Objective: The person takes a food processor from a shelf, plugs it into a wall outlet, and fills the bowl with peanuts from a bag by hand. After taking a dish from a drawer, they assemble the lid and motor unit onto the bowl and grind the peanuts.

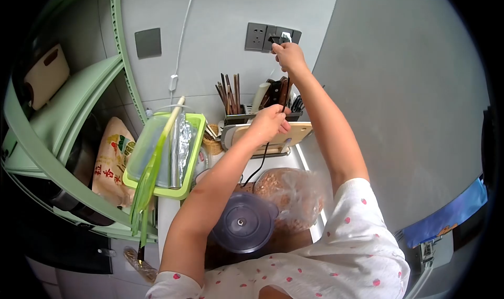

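My right hand (289,56) is raised to the wall, its fingers closed on a black plug (273,38) in front of the dark socket panel (256,35). Whether the plug's pins are in the socket cannot be made out. A white plug (286,36) sits in the panel just beside it. Lower down, my left hand (269,122) pinches the black power cord (263,158), which runs from the plug down behind the purple-tinted round lid (244,222). A clear plastic bag of pinkish-brown pieces (286,190) lies right of that lid.
A rack with chopsticks (229,95) and knives stands against the wall, cutting boards (294,135) before it. Left are a green basket (201,124) with foil and a scallion (153,174), a rice bag (113,157) and green shelving (116,31). A grey panel (409,99) rises on the right.
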Demonstrator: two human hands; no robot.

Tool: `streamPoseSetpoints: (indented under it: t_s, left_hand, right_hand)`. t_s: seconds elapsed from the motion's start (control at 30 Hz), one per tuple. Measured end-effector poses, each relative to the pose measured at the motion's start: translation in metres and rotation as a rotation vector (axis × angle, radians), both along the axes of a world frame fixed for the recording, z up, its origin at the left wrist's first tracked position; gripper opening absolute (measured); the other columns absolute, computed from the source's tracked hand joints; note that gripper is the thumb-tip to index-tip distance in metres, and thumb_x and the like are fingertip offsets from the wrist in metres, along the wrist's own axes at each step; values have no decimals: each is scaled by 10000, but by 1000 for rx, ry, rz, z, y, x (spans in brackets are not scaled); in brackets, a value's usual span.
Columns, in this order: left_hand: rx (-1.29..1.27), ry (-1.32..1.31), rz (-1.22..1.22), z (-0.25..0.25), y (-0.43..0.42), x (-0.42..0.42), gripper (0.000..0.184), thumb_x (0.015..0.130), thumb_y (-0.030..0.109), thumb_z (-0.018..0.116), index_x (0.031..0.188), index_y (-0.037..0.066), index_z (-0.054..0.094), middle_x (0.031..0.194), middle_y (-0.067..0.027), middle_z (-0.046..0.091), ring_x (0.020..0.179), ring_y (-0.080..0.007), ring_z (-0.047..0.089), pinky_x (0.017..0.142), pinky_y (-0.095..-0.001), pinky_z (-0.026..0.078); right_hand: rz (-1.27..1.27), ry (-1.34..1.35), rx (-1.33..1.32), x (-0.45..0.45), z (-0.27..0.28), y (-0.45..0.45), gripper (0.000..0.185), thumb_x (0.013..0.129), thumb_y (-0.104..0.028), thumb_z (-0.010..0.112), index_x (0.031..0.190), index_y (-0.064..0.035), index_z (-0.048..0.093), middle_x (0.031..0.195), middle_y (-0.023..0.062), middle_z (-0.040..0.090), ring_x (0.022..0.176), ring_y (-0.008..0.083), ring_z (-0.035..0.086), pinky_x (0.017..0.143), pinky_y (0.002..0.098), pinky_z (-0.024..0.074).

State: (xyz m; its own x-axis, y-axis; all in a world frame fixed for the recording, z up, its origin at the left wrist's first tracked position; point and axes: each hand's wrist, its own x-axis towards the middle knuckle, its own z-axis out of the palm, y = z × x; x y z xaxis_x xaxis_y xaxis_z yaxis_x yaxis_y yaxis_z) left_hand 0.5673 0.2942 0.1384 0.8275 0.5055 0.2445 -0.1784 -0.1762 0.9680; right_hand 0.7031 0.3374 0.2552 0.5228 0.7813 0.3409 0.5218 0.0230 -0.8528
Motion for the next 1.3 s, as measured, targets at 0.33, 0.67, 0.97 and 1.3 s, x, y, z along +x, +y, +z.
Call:
streamPoseSetpoints:
  t_s: [0.33, 0.67, 0.97, 1.3]
  left_hand:
    - [-8, -74, 220, 1, 20, 14, 317, 884, 97, 343, 1165, 11, 461, 827, -88, 609, 712, -142, 583, 674, -264, 449]
    - [-23, -106, 242, -11, 39, 8, 347, 883, 72, 339, 1215, 19, 430, 847, -85, 609, 732, -141, 579, 693, -266, 442]
    - [-55, -126, 219, -12, 42, -1, 357, 876, 74, 350, 1219, 18, 428, 852, -95, 612, 728, -145, 576, 701, -266, 447]
    - [-33, -155, 241, -17, 46, -8, 354, 864, 60, 364, 1206, 5, 436, 837, -103, 614, 724, -150, 576, 689, -271, 460]
  right_hand:
    - [-371, -742, -135, -3, 5, 42, 327, 844, -310, 510, 829, -9, 636, 895, 167, 621, 867, 328, 587, 749, 404, 461]
    - [-376, -797, -179, 6, 9, 72, 323, 833, -301, 524, 865, 2, 633, 932, 195, 613, 899, 337, 585, 769, 395, 468]
    - [-364, -801, -266, 14, 20, 86, 294, 799, -251, 515, 885, 7, 627, 961, 211, 603, 916, 348, 576, 784, 401, 464]
    - [-416, -921, -210, -5, 21, 79, 375, 851, -328, 471, 872, 11, 629, 917, 207, 610, 886, 361, 573, 776, 413, 448]
